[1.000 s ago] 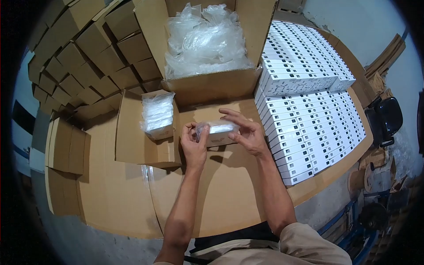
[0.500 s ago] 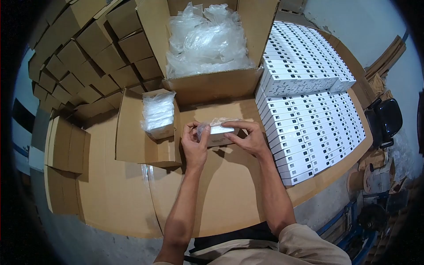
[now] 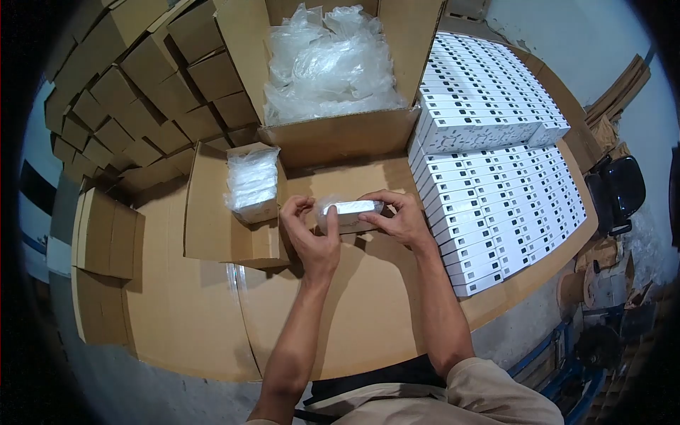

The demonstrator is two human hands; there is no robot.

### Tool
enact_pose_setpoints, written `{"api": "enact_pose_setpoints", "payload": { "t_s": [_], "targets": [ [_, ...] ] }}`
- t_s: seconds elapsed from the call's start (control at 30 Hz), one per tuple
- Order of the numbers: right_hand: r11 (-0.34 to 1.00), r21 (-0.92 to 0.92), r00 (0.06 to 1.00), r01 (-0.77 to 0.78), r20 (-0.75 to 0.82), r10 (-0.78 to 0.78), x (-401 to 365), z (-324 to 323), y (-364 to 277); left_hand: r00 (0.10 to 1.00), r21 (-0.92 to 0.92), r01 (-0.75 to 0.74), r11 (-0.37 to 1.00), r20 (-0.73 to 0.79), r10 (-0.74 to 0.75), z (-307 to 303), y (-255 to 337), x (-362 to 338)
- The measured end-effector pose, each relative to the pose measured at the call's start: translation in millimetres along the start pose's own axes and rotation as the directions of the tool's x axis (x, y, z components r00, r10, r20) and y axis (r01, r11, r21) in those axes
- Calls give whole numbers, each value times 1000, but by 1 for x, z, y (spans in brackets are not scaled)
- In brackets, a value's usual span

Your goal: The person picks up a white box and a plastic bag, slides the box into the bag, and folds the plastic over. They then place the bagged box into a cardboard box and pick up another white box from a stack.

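A slim white box in a clear plastic bag (image 3: 349,207) is held a little above the cardboard surface, between my two hands. My right hand (image 3: 402,221) pinches its right end, the index finger along the top and the thumb in front. My left hand (image 3: 312,230) is at the other end, thumb upright against the bag and the fingers spread away to the left. To the left stands an open carton (image 3: 219,230), with a row of bagged white packs (image 3: 253,177) inside it.
A large open carton (image 3: 336,138) full of clear plastic bags (image 3: 333,64) stands behind my hands. Stacked white boxes (image 3: 489,205) with dark square cutouts fill the right side. Many brown cartons (image 3: 142,92) are piled at the back left, with more cartons (image 3: 106,234) at the left edge.
My left hand's fingers have opened and moved left, off the bag's left end, with the thumb still against it. The bag now lies smoother around the box. My right hand keeps its pinch.
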State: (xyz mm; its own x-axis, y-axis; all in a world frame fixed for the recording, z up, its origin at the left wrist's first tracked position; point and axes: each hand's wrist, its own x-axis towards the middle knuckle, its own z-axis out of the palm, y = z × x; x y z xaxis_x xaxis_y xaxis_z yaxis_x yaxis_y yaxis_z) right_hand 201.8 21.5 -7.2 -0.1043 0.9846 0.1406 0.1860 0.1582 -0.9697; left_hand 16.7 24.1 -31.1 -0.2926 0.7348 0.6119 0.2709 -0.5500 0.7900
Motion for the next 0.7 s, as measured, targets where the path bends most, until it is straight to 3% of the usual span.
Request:
{"api": "enact_pose_setpoints", "payload": {
  "t_s": [0.03, 0.13, 0.23, 0.47, 0.7],
  "targets": [
    [1000, -7, 1000, -11, 5, 11, 0, -1, -1, 983, 150, -174, 973, -34, 181, -1, 2, -1],
    [999, -30, 999, 46, 4, -46, 3, -2, 7, 883, 356, -468, 809, 227, 411, -6, 13, -7],
    [997, -55, 999, 52, -6, -52, 1, -1, 2, 861, 403, -490, 773, 360, 359, 0, 18, -11],
    [997, -53, 999, 50, -4, -51, 1, -2, 5, 890, 404, -417, 815, 365, 274, -2, 14, -8],
    [974, -73, 976, 216, -15, -218, 4, -2, 10, 909, 274, -295, 915, 377, 180, -8, 1, -1]
  ]
}}
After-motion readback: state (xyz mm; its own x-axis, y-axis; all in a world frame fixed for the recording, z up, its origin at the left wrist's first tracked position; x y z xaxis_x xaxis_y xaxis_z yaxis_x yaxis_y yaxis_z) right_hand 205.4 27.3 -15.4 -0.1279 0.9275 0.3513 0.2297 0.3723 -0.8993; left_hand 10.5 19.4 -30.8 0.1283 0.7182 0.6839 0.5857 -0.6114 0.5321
